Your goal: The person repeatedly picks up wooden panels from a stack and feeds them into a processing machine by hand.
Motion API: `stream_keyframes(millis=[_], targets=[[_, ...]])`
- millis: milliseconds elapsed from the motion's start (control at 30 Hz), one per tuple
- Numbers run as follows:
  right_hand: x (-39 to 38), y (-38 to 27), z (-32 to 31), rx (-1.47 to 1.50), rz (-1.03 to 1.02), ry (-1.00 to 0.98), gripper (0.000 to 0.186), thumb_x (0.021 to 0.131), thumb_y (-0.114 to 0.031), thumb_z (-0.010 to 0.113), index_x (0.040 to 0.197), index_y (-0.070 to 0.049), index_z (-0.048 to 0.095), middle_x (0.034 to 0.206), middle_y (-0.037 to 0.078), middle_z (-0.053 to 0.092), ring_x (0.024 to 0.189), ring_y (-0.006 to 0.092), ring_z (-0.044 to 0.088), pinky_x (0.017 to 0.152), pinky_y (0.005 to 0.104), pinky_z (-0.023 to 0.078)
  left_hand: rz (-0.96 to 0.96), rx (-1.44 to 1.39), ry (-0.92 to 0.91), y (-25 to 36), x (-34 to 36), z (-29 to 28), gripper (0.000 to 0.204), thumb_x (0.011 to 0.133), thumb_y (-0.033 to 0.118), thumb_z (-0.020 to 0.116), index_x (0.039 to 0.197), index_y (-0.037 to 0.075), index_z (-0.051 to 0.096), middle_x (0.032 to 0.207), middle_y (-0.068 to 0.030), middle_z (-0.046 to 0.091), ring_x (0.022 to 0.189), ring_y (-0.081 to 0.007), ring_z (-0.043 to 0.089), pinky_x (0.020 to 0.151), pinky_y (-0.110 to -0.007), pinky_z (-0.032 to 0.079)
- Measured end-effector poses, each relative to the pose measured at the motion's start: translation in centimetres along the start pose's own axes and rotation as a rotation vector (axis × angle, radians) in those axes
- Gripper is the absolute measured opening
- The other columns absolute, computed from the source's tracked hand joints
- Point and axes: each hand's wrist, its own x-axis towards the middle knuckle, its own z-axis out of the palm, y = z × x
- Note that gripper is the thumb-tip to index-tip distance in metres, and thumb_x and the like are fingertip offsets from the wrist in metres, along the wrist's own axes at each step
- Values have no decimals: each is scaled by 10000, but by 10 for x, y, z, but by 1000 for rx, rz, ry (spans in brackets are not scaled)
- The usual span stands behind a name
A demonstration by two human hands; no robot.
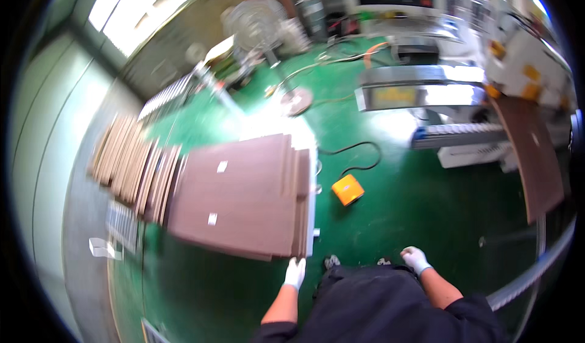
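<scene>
My left hand (295, 273), in a white glove, is by the near right corner of a stack of flat brown panels (244, 190). Its fingers stretch toward the panel edges and hold nothing that I can see; whether the tips touch the stack I cannot tell. Two small white labels lie on the top panel. On the other side of my body hangs my right hand (415, 259), also gloved in white, with its fingers curled in and nothing visible in them. Slight blur softens the picture.
More brown panels (125, 157) stand in a row at the left. An orange box (348, 190) with a black cable sits on the green floor ahead. A standing fan (256, 29) is farther back. Machinery (420, 87) and a long brown panel (531, 160) occupy the right.
</scene>
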Motion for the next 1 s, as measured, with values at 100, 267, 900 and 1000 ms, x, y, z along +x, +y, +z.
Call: stream_keyframes(millis=[100, 267, 900, 1000], targets=[[27, 2, -20, 222, 16, -24, 181, 912, -107, 527, 1027, -32, 644, 820, 38, 626, 681, 108, 565, 598, 248, 454, -232, -103, 183, -20, -1, -30, 647, 912, 430, 576, 1339, -38, 441, 1264, -305, 559, 1147, -430, 569, 994, -440, 439], [30, -4, -35, 482, 297, 47, 212, 908, -80, 468, 1074, -65, 599, 797, 33, 591, 591, 120, 526, 505, 266, 432, -741, -1189, 180, -114, 24, -45, 679, 952, 514, 487, 1437, 60, 341, 1480, -184, 403, 1291, -369, 473, 897, -462, 460], [3, -217, 166, 376, 260, -540, 436, 962, -259, 601, 1305, -4, 509, 1127, 107, 636, 946, 199, 625, 823, 338, 525, -776, -1337, -210, 3, -16, 20, 507, 982, 503, 476, 1162, 32, 526, 1041, -143, 644, 841, -258, 688, 574, -369, 575], [9, -227, 189, 438, 289, -498, 498, 963, -282, 606, 1341, -7, 436, 1124, 106, 598, 913, 171, 607, 753, 307, 534, -765, -1180, -625, 3, -30, 28, 639, 984, 542, 437, 1383, 44, 436, 1250, -187, 609, 1197, -339, 569, 969, -470, 479]])
